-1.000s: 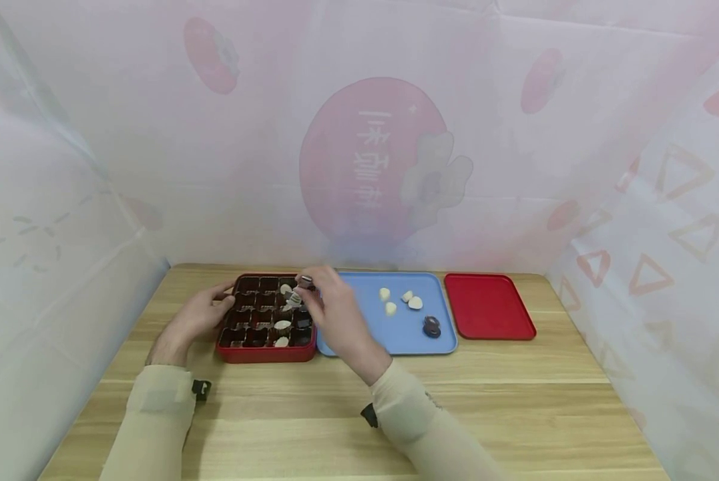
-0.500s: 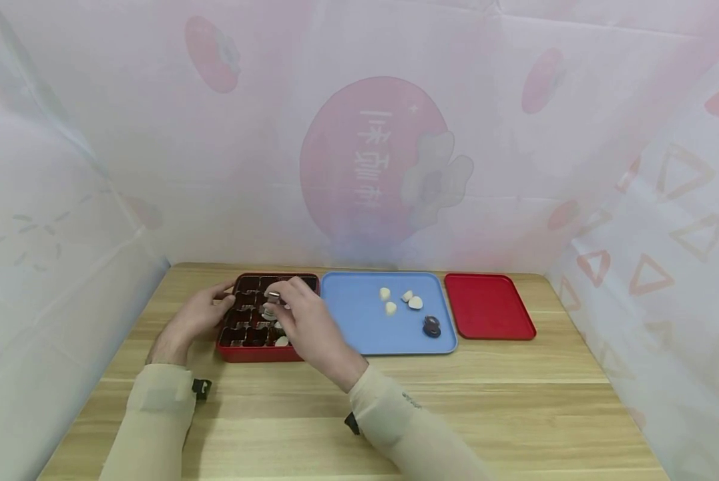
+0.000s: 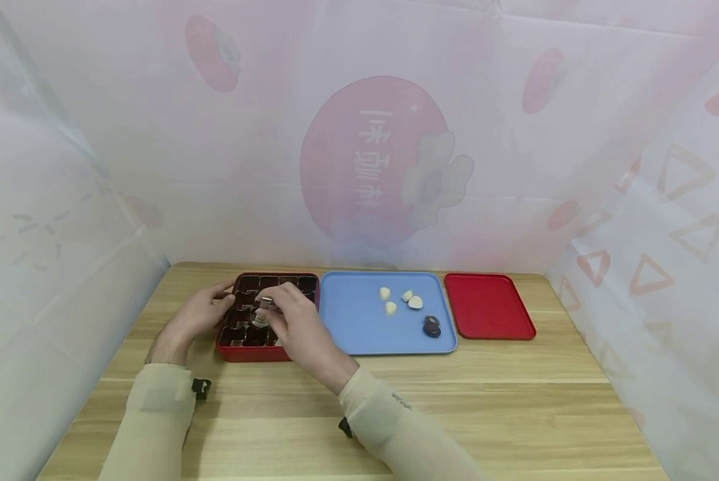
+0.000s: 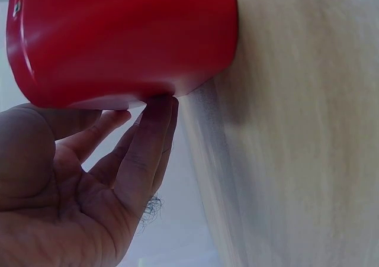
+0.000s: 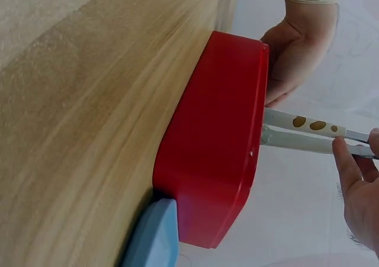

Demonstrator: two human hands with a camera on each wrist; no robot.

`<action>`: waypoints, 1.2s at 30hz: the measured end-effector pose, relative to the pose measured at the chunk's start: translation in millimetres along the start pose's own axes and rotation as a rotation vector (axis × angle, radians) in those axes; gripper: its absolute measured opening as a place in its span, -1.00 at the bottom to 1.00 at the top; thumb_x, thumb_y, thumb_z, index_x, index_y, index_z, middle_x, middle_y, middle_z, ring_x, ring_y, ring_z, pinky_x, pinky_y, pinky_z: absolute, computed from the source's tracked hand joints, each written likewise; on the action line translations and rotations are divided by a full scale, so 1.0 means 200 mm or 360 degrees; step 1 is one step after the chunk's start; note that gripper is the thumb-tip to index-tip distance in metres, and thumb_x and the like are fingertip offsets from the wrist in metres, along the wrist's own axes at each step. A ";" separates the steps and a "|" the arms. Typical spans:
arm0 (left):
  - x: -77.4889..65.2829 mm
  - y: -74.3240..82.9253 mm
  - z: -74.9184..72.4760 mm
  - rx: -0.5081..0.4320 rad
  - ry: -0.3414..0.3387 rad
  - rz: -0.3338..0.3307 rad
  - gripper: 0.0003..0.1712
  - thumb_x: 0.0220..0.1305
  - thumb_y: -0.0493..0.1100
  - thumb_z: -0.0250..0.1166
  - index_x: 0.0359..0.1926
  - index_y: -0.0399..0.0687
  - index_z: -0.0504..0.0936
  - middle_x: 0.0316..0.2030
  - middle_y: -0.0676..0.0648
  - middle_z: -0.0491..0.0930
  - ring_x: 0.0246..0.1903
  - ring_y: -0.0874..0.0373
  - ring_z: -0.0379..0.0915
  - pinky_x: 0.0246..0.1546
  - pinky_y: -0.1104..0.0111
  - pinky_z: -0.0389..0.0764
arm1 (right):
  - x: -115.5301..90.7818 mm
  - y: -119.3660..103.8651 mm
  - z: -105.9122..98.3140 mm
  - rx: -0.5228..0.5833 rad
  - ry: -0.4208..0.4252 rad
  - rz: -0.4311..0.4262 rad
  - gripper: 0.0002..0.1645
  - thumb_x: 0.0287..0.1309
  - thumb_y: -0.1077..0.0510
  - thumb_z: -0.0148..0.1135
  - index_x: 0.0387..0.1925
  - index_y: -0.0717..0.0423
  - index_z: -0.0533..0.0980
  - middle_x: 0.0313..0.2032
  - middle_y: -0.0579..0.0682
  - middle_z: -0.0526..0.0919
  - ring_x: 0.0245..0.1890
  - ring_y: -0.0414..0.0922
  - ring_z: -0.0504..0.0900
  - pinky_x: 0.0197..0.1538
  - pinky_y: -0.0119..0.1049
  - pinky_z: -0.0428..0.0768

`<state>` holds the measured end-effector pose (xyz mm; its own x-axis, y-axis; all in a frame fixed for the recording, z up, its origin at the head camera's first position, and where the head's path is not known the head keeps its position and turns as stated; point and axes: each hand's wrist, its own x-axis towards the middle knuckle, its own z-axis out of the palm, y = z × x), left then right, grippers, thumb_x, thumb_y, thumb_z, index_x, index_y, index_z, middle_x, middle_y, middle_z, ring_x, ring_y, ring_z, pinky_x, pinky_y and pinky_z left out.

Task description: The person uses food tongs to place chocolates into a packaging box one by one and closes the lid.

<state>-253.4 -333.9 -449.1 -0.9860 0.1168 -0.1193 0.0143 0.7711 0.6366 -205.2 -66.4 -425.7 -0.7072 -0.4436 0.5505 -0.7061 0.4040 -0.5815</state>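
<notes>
A red box [image 3: 254,355], its dark brown insert divided into small compartments, stands on the left of the table in the head view. My left hand [image 3: 197,316] rests at its left side; in the left wrist view the fairly straight fingers touch the red wall. Over the box, my right hand [image 3: 302,334] pinches a pair of tongs [image 5: 320,126], pale with brown spots. Their tips point down inside the box and are hidden behind its wall in the right wrist view. The right hand covers several compartments from the head camera.
Right beside the box lies a blue tray [image 3: 353,334] with several cream-coloured chocolates [image 3: 415,303] and dark chocolates [image 3: 432,327]. Farther right is a flat red lid [image 3: 488,307]. White printed sheets enclose the wooden table [image 3: 515,401] at the back and sides.
My right hand has carried the tongs left and nearer to me, from the box's right-hand compartments to its middle-left ones. The left hand has stayed at the box's side.
</notes>
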 end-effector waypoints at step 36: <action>0.00 -0.01 0.00 0.0042 0.0003 -0.0010 -0.33 0.70 -0.03 -0.01 0.63 -0.23 0.15 0.45 -0.53 0.35 0.31 -0.50 0.49 0.36 -0.38 0.42 | -0.17 0.17 -0.68 0.0070 0.0290 0.0316 -0.75 0.54 0.06 0.17 0.15 -0.06 0.54 0.04 -0.06 0.59 0.18 -0.11 0.67 0.05 -0.33 0.80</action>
<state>-252.9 -335.8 -449.9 -0.9864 0.1105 -0.1216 0.0125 0.7882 0.6153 -209.3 70.5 -383.0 -0.8291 -0.2065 0.5195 -0.5537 0.4319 -0.7120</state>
